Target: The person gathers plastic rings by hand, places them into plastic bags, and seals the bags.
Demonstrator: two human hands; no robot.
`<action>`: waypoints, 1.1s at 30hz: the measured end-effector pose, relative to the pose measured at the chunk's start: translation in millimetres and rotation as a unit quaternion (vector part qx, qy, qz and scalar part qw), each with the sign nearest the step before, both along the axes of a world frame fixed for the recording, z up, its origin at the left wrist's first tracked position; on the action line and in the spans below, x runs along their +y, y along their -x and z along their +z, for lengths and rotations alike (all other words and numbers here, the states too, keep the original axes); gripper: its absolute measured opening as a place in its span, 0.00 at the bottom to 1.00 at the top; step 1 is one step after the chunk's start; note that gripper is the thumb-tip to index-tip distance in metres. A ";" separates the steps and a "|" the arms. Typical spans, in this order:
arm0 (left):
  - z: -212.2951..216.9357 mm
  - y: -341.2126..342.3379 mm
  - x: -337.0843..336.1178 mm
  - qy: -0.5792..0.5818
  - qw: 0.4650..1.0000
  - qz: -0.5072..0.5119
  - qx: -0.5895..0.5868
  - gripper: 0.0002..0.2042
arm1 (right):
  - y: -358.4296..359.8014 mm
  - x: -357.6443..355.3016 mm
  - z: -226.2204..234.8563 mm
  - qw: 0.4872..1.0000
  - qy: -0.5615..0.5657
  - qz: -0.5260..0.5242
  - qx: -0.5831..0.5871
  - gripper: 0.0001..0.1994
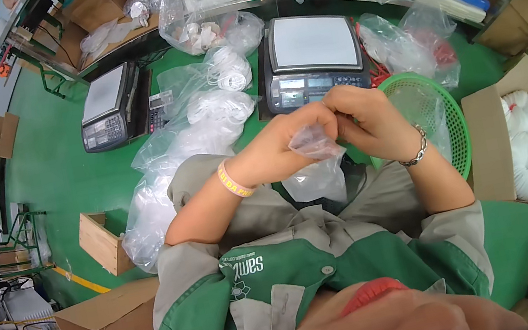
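Observation:
My left hand (301, 134) is closed on a small clear plastic bag (320, 180), which hangs below the fingers over my lap. My right hand (369, 121) meets it at the fingertips, its fingers curled in a pinch. Whatever lies between the right fingertips is hidden. Just beyond both hands stands a dark digital scale (314, 46) with a white pan. A green mesh basket (456, 124) with clear plastic inside is close to my right wrist.
A second scale (104, 101) stands to the left. Clear bags of white cord (219, 113) lie between the scales and my left arm. An open carton (490, 146) of white bundles is at the right. A wooden box (105, 242) and a cardboard box (111, 319) sit left.

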State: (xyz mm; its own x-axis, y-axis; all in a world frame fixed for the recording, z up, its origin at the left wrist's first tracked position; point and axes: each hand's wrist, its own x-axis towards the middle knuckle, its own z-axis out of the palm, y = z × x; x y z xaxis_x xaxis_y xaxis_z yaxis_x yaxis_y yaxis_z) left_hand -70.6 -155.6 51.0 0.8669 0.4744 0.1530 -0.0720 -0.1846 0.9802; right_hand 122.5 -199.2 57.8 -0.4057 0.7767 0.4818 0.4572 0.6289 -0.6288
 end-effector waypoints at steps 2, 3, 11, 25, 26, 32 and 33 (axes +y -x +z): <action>2.5 5.0 -1.5 -0.014 0.999 0.004 0.028 0.10 | 3.2 0.0 3.9 0.999 0.002 -0.001 -0.040 0.12; 4.3 7.7 -2.2 -0.042 0.999 0.011 0.030 0.10 | 6.1 -0.4 5.9 0.988 0.135 0.028 0.064 0.11; 4.3 13.6 12.8 -0.076 0.994 0.001 -0.077 0.11 | 8.7 3.4 -2.8 0.913 0.270 -0.003 0.304 0.01; -3.4 20.7 21.6 -0.292 0.941 0.141 0.092 0.10 | 18.6 -2.1 -20.6 0.796 0.466 0.001 0.386 0.07; -0.9 22.7 24.9 -0.172 0.979 0.079 0.070 0.09 | 16.4 -1.2 -24.9 0.857 0.401 0.007 0.323 0.07; -11.4 17.3 28.9 0.055 0.990 0.113 -0.069 0.08 | 26.1 -13.1 -4.8 0.985 -0.050 -0.076 -0.148 0.20; -13.2 17.4 29.0 -0.013 0.988 0.140 -0.060 0.09 | 24.5 -11.3 -1.0 0.985 -0.049 -0.076 -0.147 0.20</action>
